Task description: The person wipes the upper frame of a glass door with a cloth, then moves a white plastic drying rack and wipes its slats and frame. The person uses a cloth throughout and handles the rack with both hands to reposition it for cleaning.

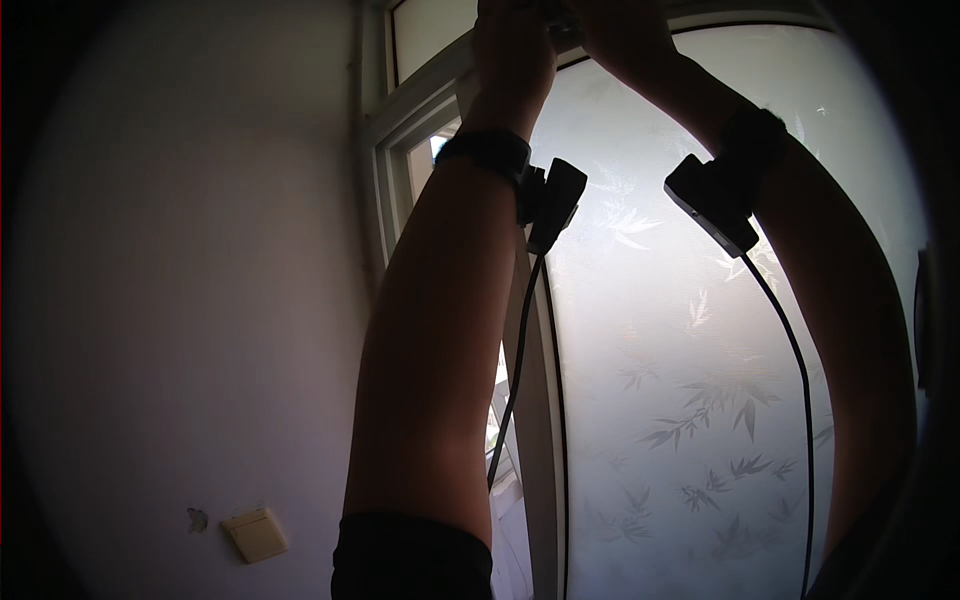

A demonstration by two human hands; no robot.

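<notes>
Both my arms reach up to the top of a pale window frame [420, 108], where a frosted glass pane [650, 320] with a leaf pattern is set. At the upper edge of the view, my left hand [515, 55] is raised beside the frame's top bar. Close by on its right, my right hand [628, 38] comes in from the other side. Between them is a small dark part [563, 25] whose kind I cannot make out. The fingers of both hands are cut off or in shadow, so their grip is hidden.
A plain wall [200, 280] fills the left side, with a cream switch plate [254, 535] low on it. Black devices strapped to my left wrist [557, 205] and right wrist [712, 203] trail cables downward. A narrow gap beside the pane shows brightness outside.
</notes>
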